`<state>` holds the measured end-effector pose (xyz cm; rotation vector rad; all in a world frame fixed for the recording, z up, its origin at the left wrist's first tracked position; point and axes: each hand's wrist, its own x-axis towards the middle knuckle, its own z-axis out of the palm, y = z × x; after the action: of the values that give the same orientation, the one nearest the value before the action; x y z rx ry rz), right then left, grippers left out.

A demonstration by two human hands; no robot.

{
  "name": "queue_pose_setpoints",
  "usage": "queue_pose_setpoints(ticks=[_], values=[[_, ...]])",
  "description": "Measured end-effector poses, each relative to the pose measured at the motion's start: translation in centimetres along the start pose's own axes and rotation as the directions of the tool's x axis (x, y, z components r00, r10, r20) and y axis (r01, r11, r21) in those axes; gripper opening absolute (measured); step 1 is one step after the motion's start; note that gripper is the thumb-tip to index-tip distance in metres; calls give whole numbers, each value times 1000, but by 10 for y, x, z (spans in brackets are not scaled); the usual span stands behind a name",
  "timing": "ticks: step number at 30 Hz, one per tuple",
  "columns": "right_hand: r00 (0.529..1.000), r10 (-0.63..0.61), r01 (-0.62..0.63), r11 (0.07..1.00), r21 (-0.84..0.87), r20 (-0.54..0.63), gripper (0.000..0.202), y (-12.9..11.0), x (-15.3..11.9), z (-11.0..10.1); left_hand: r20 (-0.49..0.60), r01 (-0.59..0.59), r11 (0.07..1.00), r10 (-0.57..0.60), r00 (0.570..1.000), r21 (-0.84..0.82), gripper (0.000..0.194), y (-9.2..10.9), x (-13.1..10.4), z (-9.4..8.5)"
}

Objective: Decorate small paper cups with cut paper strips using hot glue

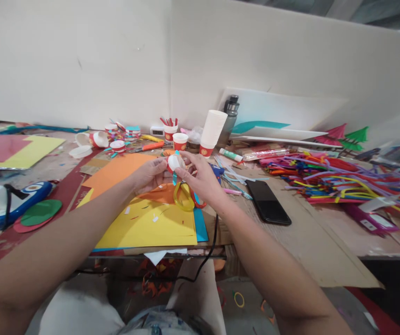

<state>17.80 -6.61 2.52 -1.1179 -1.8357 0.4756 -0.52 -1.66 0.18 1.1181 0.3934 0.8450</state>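
Between my hands is a small white and red cup piece (pixel 176 162) with light blue strips on its edge, held above the sheets. My left hand (pixel 152 173) grips its left side with the fingertips. My right hand (pixel 198 174) pinches its right side, thumb near the lower blue strip. Just below the hands, scissors with yellow handles (pixel 183 197) lie on yellow paper (pixel 151 225). Orange paper (pixel 119 172) is behind my left forearm. A blue glue gun (pixel 217 172), partly hidden, lies to the right of my right hand.
Paper cups (pixel 213 128) are stacked behind the hands, beside a dark bottle (pixel 228 122). A black phone (pixel 267 202) and many pipe cleaners (pixel 335 174) lie on the right. Similar cut cup pieces (pixel 118 146) sit at the back left. A black cable (pixel 215 237) hangs over the front edge.
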Motion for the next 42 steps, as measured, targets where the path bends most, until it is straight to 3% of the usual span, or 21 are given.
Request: queue_pose_setpoints(ticks=[5, 16, 30, 36, 42], values=[[997, -25, 25, 1000, -5, 66, 42, 5, 2, -2, -7, 2, 999, -1, 1000, 46, 51, -1, 0, -1], [995, -36, 34, 999, 29, 95, 44, 2, 2, -4, -12, -30, 998, 31, 999, 51, 53, -2, 0, -4], [998, -29, 27, 999, 40, 56, 44, 1, -1, 3, -31, -43, 998, 44, 999, 55, 56, -1, 0, -4], [997, -74, 74, 988, 136, -7, 52, -2, -7, 1, -38, -169, 977, 175, 984, 131, 62, 2, 0, -4], [996, 17, 5, 971, 240, -86, 45, 3, -8, 3, -27, -206, 949, 219, 975, 240, 52, 2, -2, -4]])
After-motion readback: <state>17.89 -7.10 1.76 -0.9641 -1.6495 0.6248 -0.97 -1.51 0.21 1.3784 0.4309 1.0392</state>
